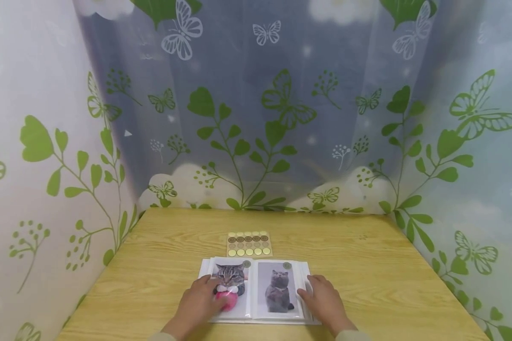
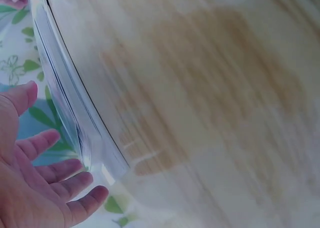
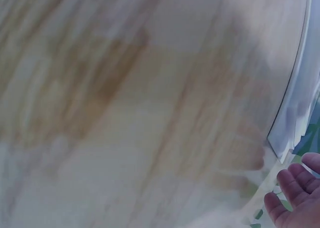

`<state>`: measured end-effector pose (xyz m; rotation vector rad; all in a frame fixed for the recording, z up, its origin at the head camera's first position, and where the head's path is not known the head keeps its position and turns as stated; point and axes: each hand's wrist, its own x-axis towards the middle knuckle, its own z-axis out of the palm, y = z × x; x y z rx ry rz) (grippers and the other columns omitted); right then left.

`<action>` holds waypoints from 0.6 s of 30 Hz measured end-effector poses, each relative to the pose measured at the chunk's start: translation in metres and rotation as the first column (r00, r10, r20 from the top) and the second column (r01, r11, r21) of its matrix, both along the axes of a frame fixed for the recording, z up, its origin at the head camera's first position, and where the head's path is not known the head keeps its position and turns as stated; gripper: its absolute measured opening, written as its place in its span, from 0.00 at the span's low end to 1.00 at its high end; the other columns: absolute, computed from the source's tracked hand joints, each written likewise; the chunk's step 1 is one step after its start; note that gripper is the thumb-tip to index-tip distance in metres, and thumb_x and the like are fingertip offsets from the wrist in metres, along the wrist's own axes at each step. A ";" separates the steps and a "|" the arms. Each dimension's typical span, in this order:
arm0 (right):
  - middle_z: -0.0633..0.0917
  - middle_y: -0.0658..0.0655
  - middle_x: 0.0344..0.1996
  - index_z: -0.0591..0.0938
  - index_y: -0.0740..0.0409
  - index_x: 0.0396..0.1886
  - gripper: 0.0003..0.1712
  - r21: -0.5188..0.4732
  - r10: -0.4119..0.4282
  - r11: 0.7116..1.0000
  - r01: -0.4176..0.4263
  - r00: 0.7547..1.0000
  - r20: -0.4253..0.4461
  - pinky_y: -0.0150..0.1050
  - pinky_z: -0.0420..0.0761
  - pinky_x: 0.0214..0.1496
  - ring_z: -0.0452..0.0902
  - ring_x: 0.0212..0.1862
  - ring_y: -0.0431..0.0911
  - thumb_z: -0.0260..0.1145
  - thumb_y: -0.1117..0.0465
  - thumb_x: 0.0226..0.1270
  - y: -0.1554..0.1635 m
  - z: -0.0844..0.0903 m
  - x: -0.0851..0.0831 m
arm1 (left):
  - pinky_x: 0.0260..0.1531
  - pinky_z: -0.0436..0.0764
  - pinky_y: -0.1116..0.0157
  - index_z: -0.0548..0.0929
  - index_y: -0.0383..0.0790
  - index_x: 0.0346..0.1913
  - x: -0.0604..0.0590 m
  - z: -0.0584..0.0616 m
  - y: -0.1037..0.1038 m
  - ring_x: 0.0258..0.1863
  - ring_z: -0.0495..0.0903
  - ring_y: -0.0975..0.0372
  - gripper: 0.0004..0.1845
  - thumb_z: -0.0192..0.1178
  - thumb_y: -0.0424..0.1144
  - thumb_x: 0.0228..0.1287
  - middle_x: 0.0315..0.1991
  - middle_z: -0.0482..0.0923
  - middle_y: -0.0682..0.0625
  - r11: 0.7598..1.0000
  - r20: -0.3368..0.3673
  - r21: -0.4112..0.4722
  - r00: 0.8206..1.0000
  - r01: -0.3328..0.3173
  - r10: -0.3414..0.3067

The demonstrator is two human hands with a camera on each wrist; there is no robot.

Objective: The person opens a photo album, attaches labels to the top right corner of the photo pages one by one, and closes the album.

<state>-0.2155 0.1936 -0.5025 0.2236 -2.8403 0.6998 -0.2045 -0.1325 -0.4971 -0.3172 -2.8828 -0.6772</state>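
Observation:
An open photo album (image 1: 266, 320) with clear sleeves lies on the wooden table. Its left page carries a tabby cat photo (image 1: 232, 271) with a pink ball; the right page carries a grey cat photo (image 1: 278, 291). Each photo has a small round sticker near its upper right corner. My left hand (image 1: 199, 301) rests on the left page's outer part, thumb over the pink ball. At the right edge, my right hand (image 1: 324, 301) touches the album with its thumb by the page border. Both wrist views show loosely spread fingers beside the album's edge.
A sheet of round stickers (image 1: 249, 244) in gold and brown rows lies just behind the album. Wood-grain table (image 1: 379, 270) surface extends to both sides. Curtains (image 1: 256, 156) with green leaves and butterflies enclose the back and sides.

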 end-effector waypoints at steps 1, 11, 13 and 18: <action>0.79 0.73 0.52 0.78 0.75 0.55 0.29 0.001 -0.001 1.000 0.001 1.000 0.003 0.61 0.75 0.57 0.76 0.55 0.67 0.68 0.54 0.65 0.000 0.000 0.000 | 0.51 0.74 0.36 0.82 0.33 0.55 0.000 0.000 -0.002 0.57 0.74 0.37 0.29 0.70 0.51 0.57 0.57 0.75 0.30 1.000 0.009 -0.002 1.000 -0.012 0.012; 0.77 0.75 0.56 0.76 0.77 0.58 0.34 0.041 -0.021 0.999 0.018 0.997 0.071 0.62 0.74 0.59 0.74 0.57 0.68 0.69 0.53 0.65 -0.002 -0.001 0.000 | 0.54 0.72 0.35 0.78 0.30 0.58 -0.002 0.003 -0.016 0.59 0.71 0.35 0.34 0.68 0.54 0.59 0.59 0.72 0.27 0.995 0.068 -0.002 0.992 -0.104 0.104; 0.77 0.75 0.56 0.75 0.77 0.58 0.34 0.041 -0.022 0.999 0.019 0.997 0.079 0.62 0.73 0.59 0.74 0.57 0.68 0.69 0.52 0.65 -0.003 0.000 0.000 | 0.54 0.71 0.35 0.78 0.29 0.59 -0.002 0.002 -0.018 0.60 0.70 0.34 0.35 0.68 0.55 0.58 0.59 0.72 0.26 0.993 0.082 0.007 0.990 -0.119 0.118; 0.77 0.75 0.56 0.75 0.77 0.59 0.35 0.042 -0.014 0.999 0.011 0.996 0.088 0.62 0.72 0.60 0.73 0.58 0.69 0.69 0.52 0.64 -0.005 -0.001 0.000 | 0.53 0.72 0.35 0.76 0.26 0.60 -0.003 0.003 -0.021 0.58 0.71 0.34 0.38 0.68 0.55 0.58 0.59 0.72 0.26 0.988 0.118 -0.006 0.981 -0.153 0.152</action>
